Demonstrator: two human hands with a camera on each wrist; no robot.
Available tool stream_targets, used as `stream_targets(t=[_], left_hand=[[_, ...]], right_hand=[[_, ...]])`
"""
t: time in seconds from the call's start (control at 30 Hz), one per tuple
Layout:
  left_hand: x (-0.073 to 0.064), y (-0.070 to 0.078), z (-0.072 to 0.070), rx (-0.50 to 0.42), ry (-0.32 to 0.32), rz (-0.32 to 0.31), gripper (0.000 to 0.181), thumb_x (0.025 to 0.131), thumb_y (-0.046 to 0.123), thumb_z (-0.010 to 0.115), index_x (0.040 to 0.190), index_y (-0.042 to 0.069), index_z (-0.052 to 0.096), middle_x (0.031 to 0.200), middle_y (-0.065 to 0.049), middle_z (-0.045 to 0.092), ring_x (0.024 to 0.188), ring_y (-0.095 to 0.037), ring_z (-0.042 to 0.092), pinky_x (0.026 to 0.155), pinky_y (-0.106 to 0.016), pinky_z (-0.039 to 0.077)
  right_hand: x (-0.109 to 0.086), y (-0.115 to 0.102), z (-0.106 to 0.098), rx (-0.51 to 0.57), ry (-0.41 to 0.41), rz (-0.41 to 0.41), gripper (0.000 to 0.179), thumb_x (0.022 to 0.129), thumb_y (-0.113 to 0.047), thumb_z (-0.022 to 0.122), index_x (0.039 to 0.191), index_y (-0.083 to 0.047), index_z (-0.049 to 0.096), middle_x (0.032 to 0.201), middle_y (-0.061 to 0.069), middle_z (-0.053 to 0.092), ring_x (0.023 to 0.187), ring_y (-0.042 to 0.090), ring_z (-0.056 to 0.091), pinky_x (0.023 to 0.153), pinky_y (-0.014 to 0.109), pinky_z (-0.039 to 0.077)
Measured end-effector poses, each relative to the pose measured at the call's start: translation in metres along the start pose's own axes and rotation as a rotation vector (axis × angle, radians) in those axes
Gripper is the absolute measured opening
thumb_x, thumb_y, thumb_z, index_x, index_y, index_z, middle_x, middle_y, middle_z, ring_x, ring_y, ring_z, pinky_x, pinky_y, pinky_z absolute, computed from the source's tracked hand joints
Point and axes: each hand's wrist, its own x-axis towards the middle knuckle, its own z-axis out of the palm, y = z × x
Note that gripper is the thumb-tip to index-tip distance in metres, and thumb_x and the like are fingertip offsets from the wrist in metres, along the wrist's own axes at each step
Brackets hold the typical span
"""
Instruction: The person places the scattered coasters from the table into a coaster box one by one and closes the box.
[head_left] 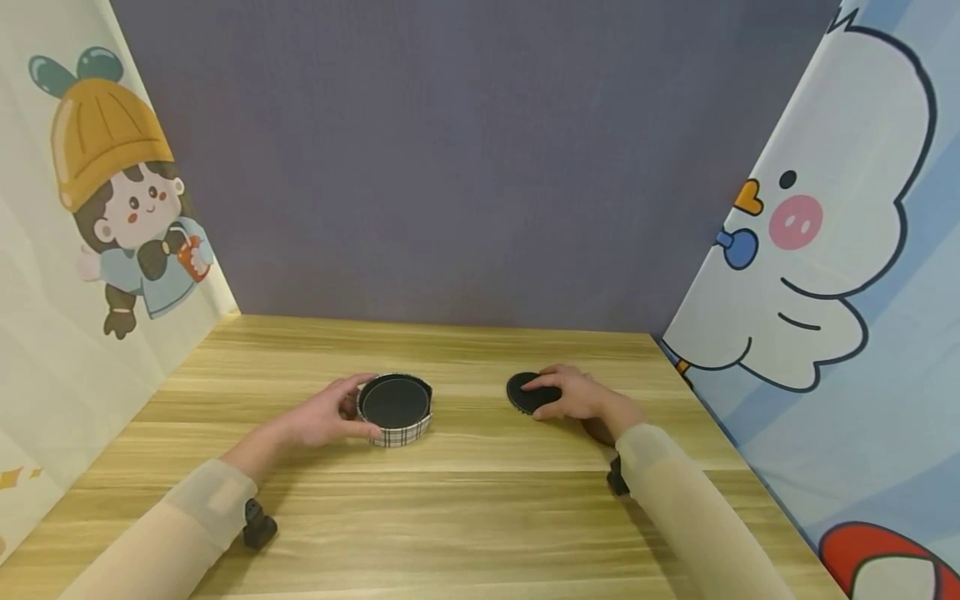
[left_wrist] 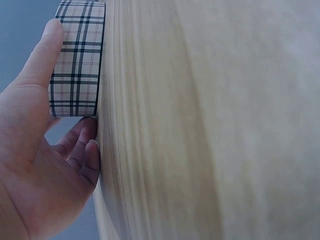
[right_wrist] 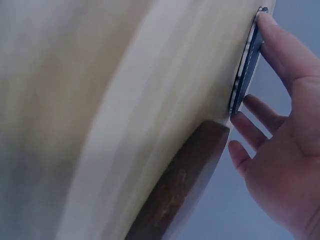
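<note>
Left of centre on the wooden table, a round coaster holder (head_left: 406,436) with a plaid side stands with a black round coaster (head_left: 395,402) lying in it. My left hand (head_left: 330,414) grips the holder from its left, thumb along the near side (left_wrist: 76,65) and fingers reaching round the back. To the right, a thin black coaster (head_left: 522,397) with a stitched edge lies flat at the table. Over its right part, my right hand (head_left: 576,395) holds it, thumb at the near edge and fingers across the top; the right wrist view shows the coaster (right_wrist: 245,67) edge-on.
A dark brown flat object (right_wrist: 182,182) lies under the right wrist, mostly hidden by it in the head view. A grey panel (head_left: 450,167) closes off the back of the table (head_left: 465,533). Printed cartoon sheets (head_left: 840,250) flank both sides.
</note>
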Motion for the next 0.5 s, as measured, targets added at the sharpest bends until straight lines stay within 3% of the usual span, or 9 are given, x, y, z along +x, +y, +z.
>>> stream_targets(t=[0.33,0.5], left_hand=[[0.002,-0.001,0.0,-0.02,-0.006,0.003,0.109,0.09,0.031,0.094,0.172,0.003,0.028,0.135,-0.025,0.061,0.105,-0.026,0.065,0.079,-0.036,0.059],[0.001,-0.003,0.0,-0.013,-0.008,-0.005,0.109,0.09,0.033,0.094,0.172,0.004,0.028,0.137,-0.027,0.059,0.107,-0.027,0.065,0.079,-0.035,0.06]], right_hand=[[-0.006,-0.008,0.008,0.028,-0.037,-0.045,0.062,0.096,-0.051,0.085,0.153,-0.038,0.066,0.17,0.02,0.037,0.157,0.051,0.03,0.121,0.076,0.031],[-0.01,-0.012,0.012,0.073,-0.058,-0.057,0.064,0.095,-0.049,0.087,0.153,-0.038,0.065,0.163,0.018,0.04,0.149,0.043,0.038,0.119,0.07,0.037]])
